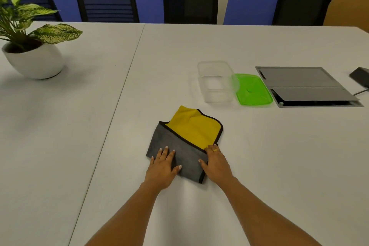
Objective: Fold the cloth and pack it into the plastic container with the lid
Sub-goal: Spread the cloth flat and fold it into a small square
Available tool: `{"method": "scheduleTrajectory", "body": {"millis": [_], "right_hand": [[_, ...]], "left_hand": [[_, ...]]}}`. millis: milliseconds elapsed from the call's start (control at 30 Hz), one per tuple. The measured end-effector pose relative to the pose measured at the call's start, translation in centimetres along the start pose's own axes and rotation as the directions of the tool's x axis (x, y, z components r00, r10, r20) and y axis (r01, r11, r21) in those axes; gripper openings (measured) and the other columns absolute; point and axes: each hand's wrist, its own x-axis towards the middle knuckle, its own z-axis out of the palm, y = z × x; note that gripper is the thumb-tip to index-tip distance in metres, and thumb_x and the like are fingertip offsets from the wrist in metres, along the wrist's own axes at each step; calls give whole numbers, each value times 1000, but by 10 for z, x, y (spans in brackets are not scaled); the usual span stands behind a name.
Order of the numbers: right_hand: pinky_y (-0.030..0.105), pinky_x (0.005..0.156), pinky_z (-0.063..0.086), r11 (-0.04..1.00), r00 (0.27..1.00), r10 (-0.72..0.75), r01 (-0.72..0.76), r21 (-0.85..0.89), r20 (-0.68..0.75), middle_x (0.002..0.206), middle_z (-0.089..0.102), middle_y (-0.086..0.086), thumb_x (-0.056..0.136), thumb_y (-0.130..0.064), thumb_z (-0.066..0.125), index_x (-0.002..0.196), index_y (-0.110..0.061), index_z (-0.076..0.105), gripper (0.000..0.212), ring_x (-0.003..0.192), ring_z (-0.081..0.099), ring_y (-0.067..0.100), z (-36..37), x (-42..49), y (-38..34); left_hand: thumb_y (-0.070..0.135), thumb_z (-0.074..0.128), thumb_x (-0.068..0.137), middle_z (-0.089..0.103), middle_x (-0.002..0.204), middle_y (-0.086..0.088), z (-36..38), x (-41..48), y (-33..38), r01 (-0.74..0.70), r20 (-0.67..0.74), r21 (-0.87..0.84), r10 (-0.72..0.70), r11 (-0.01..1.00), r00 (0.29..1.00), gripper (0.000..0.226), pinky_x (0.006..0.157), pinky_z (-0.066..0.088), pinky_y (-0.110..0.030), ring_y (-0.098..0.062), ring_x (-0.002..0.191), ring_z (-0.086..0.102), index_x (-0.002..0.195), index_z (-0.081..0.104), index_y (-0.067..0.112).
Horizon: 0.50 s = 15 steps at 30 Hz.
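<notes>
My two hands lie flat on the cloth (185,142), which sits on the white table (259,156) right in front of me. The cloth is folded partway, so I see a gray side near me and a yellow side past it, at 12 o'clock from my hands. It has a black edge all around. My left hand (162,168) is spread out and presses down on the gray part, holding nothing. My right hand (216,163) is flat too, with its fingers on the black edge where gray meets yellow, and it has a ring (215,150) on it. The clear plastic container (217,82) stands open at 1 o'clock from the cloth, well apart from it. The green lid (253,90) lies flat just beside the container, at its 3 o'clock. A potted plant (32,46) sits far off at 10 o'clock.
</notes>
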Motion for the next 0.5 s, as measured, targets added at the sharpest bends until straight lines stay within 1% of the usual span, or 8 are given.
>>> {"method": "scheduleTrajectory", "body": {"millis": [100,167,267,300,367,400,433,500], "right_hand": [[29,100,42,997,994,31,-23,75,-107,132,50,10,91,-25,56,124,-10,49,37,124,45,22,-1,-3,-8],[28,92,46,993,990,36,-19,120,-136,122,57,10,90,-19,56,118,-10,54,29,114,53,21,-4,-5,-14],[25,88,48,983,985,2,29,181,-171,115,65,9,90,-13,55,111,-11,62,21,106,58,21,-10,-6,-22],[23,87,47,978,984,-24,60,198,-176,113,66,7,90,-13,56,109,-12,64,21,104,59,20,-13,-7,-25],[20,87,44,965,978,-105,144,218,-181,112,67,5,90,-13,57,108,-13,66,21,104,59,18,-19,-9,-30],[20,88,44,955,972,-145,186,231,-183,112,68,5,89,-13,57,108,-13,67,21,104,59,18,-23,-10,-33],[21,89,44,943,966,-179,222,248,-186,111,67,5,89,-12,58,107,-13,67,20,104,59,18,-27,-10,-36],[21,87,47,914,950,-231,285,290,-208,107,64,5,85,-9,61,100,-11,68,17,98,57,16,-34,-10,-43]], "left_hand": [[40,44,94,9,159,-6,-5,2,9,22,18,-63,-21,998,1000,62,118,8,-46,-25,147,5,147,20,19],[33,50,94,19,157,-5,-9,2,14,-8,-25,-106,6,994,1000,57,118,14,-43,-23,145,16,144,28,17],[18,58,90,24,156,1,-17,0,22,-135,-192,-177,100,975,976,62,113,31,-34,-19,140,30,144,29,20],[14,60,88,22,156,3,-20,-1,25,-195,-241,-166,152,967,958,67,110,36,-33,-18,138,33,145,27,23],[10,63,86,22,156,7,-26,-3,32,-296,-285,-90,260,951,923,74,102,43,-32,-17,135,37,146,24,28],[11,63,85,26,155,7,-29,-3,35,-318,-284,-71,287,945,915,73,100,45,-32,-17,133,39,145,26,28],[12,64,85,36,150,4,-32,-3,38,-325,-278,-93,288,941,916,69,99,45,-31,-18,130,43,143,31,27],[13,66,83,60,127,-3,-38,-4,44,-309,-270,-236,243,921,932,54,89,48,-25,-21,113,58,132,47,22]]}}
